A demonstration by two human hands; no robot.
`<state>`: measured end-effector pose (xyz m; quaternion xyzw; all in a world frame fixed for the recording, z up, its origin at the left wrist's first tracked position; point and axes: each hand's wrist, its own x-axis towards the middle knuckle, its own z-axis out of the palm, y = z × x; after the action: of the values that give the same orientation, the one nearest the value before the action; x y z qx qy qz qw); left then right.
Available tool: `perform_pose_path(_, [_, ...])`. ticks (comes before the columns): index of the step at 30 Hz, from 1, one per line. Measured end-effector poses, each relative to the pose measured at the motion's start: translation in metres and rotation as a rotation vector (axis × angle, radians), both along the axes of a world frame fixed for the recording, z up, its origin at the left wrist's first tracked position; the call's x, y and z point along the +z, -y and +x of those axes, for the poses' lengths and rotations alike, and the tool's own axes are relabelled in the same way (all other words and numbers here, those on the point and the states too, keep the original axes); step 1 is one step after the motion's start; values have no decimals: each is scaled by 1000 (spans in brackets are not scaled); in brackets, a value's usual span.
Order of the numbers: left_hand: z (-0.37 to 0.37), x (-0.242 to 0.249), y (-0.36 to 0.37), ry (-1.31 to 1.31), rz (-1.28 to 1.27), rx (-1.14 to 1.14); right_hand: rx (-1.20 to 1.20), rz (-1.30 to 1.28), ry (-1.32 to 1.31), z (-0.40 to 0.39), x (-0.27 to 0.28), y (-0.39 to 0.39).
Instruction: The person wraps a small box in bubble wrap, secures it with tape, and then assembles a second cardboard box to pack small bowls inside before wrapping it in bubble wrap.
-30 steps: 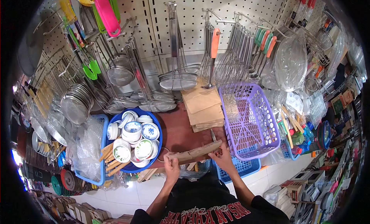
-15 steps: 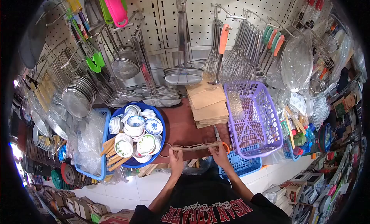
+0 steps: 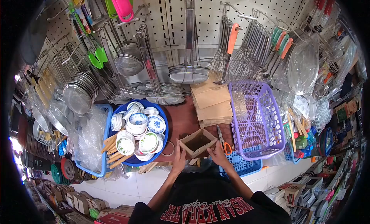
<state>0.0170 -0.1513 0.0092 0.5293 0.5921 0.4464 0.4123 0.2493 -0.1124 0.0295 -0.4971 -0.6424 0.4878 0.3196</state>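
Observation:
A small brown cardboard box [image 3: 187, 150], its top open so that I look into a dark inside, sits between my hands at the table's front edge. My left hand [image 3: 178, 159] grips its left wall, and my right hand [image 3: 218, 155] holds the right corner. Just left of the box lies a ring-shaped roll, probably tape [image 3: 169, 149]. Scissors [image 3: 221, 134] with orange handles rest close to my right hand. Behind the box is a stack of flat brown cardboard pieces [image 3: 212, 104].
To the left, a blue basin [image 3: 165, 134] holds stacked small white bowls [image 3: 138, 122] and wooden-handled tools. A purple basket [image 3: 236, 137] stands on the right, above a blue basket [image 3: 246, 168]. Strainers [image 3: 189, 74] and whisks [image 3: 246, 50] hang from the pegboard behind.
The flattened cardboard between my hands has been opened out into a four-sided box. My hands have shifted slightly, now at its two sides. The camera view has moved a little.

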Motion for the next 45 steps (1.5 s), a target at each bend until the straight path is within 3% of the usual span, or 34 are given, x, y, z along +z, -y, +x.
perform_pose_path(10, [4,8,-22,185,-77,-3,-33,1,-154,-16,-10,12])
perform_pose_path(17, [-4,21,-34,446,-193,-71,-6,62,83,-9,27,14])
perform_pose_path(20, [-8,5,-36,494,-203,-98,29,98,126,-8,29,13])
perform_pose_path(26, [-5,28,-36,392,-70,-74,78,188,236,-2,28,11])
perform_pose_path(29, [-8,-1,-34,439,-38,-47,60,151,201,-4,34,10])
perform_pose_path(35, [-6,-4,-33,473,48,6,-6,125,197,-3,33,11])
perform_pose_path(41, [-11,-10,-32,647,-30,-8,-87,205,160,-6,35,6])
perform_pose_path(45, [-10,-13,-29,543,55,-55,-127,172,210,-9,34,6])
